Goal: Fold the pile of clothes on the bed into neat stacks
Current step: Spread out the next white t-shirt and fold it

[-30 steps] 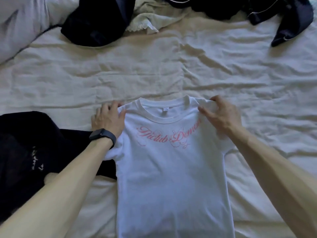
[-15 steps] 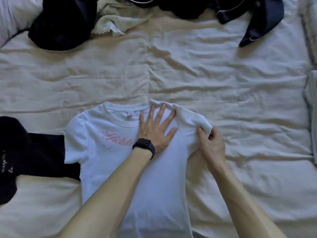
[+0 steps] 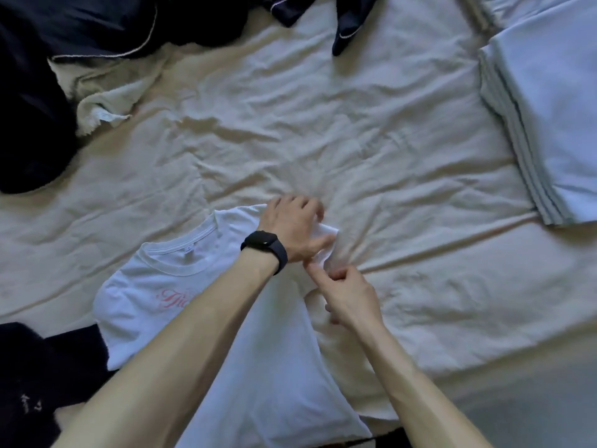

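Note:
A white T-shirt with pink script lies face up on the cream bed sheet, collar toward the far side. My left hand, with a black watch on the wrist, reaches across the shirt and holds its right sleeve between thumb and fingers. Just below it, my right hand pinches the same sleeve at its lower edge. The sleeve is bunched between both hands. My left forearm covers most of the print.
Dark unfolded clothes and a cream towel lie along the far left. A black garment sits at the near left. A folded pale blue stack rests at the right. The bed's near edge runs along the lower right.
My left hand has moved from pressing flat on the shirt's chest to the right sleeve, which it now holds. The right hand keeps its pinch on that sleeve. The view has shifted left.

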`<state>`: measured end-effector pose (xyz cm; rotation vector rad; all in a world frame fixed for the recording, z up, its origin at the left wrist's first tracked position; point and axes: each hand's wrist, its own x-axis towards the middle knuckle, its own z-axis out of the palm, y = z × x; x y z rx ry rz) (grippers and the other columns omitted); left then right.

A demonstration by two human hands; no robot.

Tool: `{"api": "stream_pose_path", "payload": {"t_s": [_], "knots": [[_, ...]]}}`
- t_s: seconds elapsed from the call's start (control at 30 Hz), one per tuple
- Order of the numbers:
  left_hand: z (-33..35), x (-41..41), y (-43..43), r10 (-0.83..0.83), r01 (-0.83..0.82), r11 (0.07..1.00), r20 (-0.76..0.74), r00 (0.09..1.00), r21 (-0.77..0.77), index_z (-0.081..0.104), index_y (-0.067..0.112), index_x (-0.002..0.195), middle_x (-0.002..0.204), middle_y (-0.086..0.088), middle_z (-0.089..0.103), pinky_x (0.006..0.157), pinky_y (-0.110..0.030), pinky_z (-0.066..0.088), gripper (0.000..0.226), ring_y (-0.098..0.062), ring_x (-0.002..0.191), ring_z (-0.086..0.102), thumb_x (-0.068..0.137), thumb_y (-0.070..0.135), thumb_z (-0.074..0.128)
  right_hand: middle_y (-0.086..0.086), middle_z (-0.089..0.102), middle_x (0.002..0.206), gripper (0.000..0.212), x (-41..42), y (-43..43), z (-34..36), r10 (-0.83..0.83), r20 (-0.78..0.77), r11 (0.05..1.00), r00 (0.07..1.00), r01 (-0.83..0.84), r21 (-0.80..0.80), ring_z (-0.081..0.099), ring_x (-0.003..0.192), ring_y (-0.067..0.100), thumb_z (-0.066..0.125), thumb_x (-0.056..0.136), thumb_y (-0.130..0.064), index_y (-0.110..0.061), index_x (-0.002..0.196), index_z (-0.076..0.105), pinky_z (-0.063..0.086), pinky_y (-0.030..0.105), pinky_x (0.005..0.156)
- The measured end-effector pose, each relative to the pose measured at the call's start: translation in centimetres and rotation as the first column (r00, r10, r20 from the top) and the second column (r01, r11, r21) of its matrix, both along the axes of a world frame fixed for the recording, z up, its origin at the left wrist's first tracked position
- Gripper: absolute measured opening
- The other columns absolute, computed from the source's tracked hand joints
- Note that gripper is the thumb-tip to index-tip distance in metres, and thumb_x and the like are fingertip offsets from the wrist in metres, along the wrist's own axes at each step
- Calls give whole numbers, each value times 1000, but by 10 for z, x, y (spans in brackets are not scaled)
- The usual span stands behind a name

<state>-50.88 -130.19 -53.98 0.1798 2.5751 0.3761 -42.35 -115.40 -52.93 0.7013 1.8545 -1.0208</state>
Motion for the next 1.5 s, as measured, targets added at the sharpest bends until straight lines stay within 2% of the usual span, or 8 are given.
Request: {"api": "stream_pose_path", "payload": {"t_s": [0.13,0.3,0.7,0.87,1.07,1.23,1.37,1.5], "knots": [[4,-41,13,-146,180,978,273,951,-101,60,35,92,93,9,59,71,-31,35,28,-19,88,53,88,63,55,-13,63,76,45,9,-8,-1,94,-108,995,990,-97,-16,63,78,19,59,72,-71,-27,80,56,48,34,62],[11,-57,3,10,-39,992,236,972,121,58,29,87,81,11,57,62,-28,40,21,-19,82,58,92,48,66,-3,67,70,35,24,5,-13,-175,-273,981,946,191,35,62,78,21,55,95,-50,-21,76,56,44,36,72],[20,-41,-2,77,-98,994,337,938,47,64,42,90,81,20,60,76,-30,54,11,-14,91,65,82,38,69,-7,69,63,24,34,-7,-18,-279,-202,960,939,276,-44,67,73,11,73,81,-45,-26,83,59,47,28,67],[44,-31,-8,77,-108,985,221,972,135,66,41,77,104,9,60,86,-31,47,20,-17,102,58,83,23,64,-4,66,62,18,39,-35,4,-564,-272,826,780,527,-201,69,55,19,69,89,-28,-30,84,52,60,44,62],[87,29,-85,260,-281,912,108,960,300,68,39,73,117,5,58,89,-7,35,38,-7,108,55,80,1,71,-6,56,90,13,91,-64,22,-31,-811,984,585,159,76,60,65,25,56,86,-25,-32,97,54,46,36,49],[73,98,-142,252,-249,967,342,905,-54,70,31,91,127,-2,54,96,-24,38,42,-21,121,53,82,-8,56,-7,60,121,35,134,-73,17,316,-494,947,810,-236,220,67,94,29,62,93,-21,-34,126,62,50,41,67],[53,99,-141,557,-587,807,245,793,66,55,30,96,109,9,58,80,-29,43,21,-17,107,60,84,13,62,-17,65,105,24,139,-82,26,-185,-221,982,957,187,-15,67,101,15,64,91,-49,-33,109,59,53,38,88],[35,65,-119,616,-667,735,290,732,123,49,27,125,110,13,56,71,-19,40,52,-9,98,58,83,48,72,-16,70,94,29,111,-97,27,-708,76,680,702,707,-193,73,65,14,73,89,-49,-26,104,64,55,31,51]]}}
